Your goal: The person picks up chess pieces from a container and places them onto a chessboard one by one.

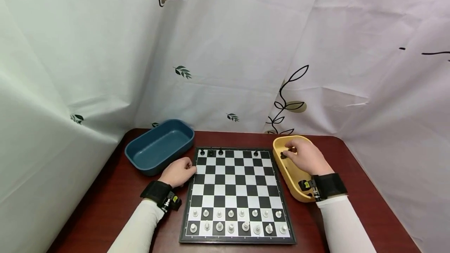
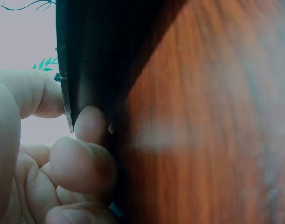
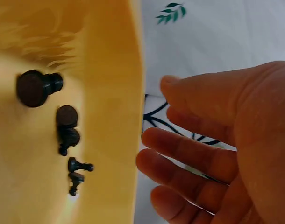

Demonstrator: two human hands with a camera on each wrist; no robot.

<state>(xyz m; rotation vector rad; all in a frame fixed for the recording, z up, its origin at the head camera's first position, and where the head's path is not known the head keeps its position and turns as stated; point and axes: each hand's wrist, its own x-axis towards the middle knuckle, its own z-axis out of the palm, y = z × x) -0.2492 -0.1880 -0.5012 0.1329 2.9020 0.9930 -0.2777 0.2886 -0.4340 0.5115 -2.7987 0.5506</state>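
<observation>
A black-and-white chessboard (image 1: pixel 228 179) lies on the table. My left hand (image 1: pixel 177 171) holds its left edge, thumb and fingers on either side of the rim in the left wrist view. My right hand (image 1: pixel 309 157) hovers over the yellow tray (image 1: pixel 294 171), fingers loosely bent and nothing between them in the right wrist view. Below its fingertips lie several black chess pieces, among them a larger piece (image 3: pixel 31 88) and a small pawn (image 3: pixel 76 165). On the board's far row stand several black pieces (image 1: pixel 211 152); two rows of white pieces (image 1: pixel 219 226) fill the near side.
A blue tray (image 1: pixel 159 147) sits at the back left, just beyond my left hand. The dark red wooden table (image 1: pixel 358 190) ends at a white patterned cloth (image 1: pixel 225 50) behind and at both sides. Each wrist wears a black band with a small camera.
</observation>
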